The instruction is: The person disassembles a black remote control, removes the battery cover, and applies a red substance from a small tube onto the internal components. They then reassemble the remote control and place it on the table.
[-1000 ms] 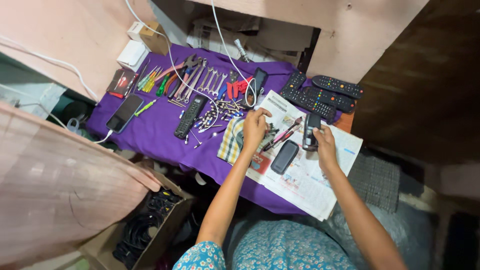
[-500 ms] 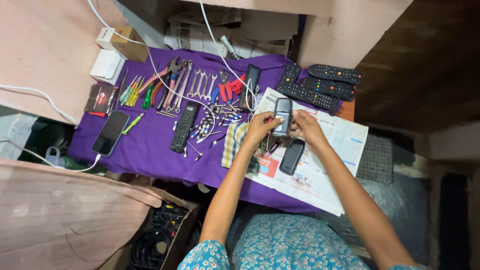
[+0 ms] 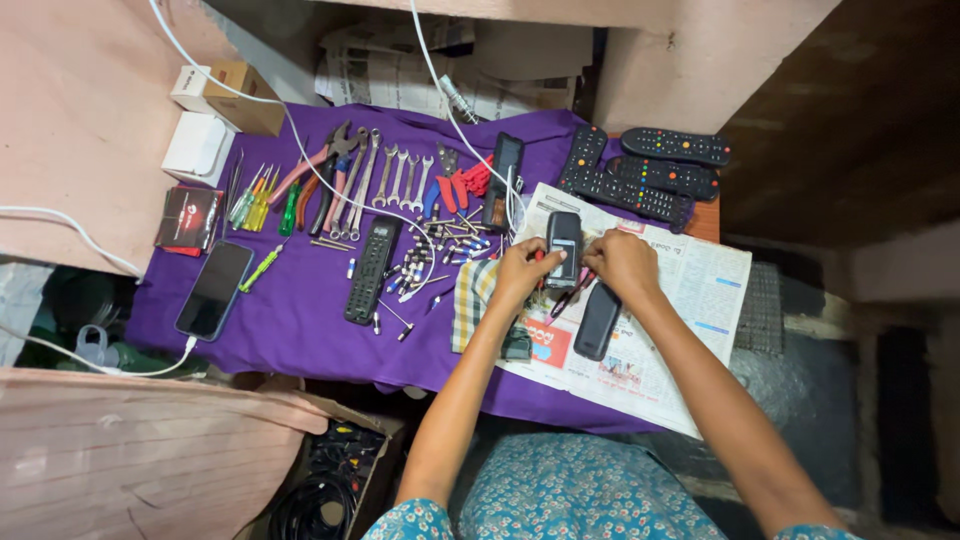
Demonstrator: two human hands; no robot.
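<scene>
Both hands, left hand [image 3: 520, 272] and right hand [image 3: 622, 262], grip a small remote [image 3: 564, 245] above newspaper [image 3: 700, 290].

both hands [image 3: 575, 266] holding small remote [image 3: 564, 248], newspaper [image 3: 690, 300]

At your far left stand a brown cardboard box [image 3: 243, 96], a white box [image 3: 197, 146] and a flat red-and-black packet [image 3: 189, 219]. Below them a smartphone [image 3: 214, 290] lies with its dark screen upward, cable attached.
</scene>
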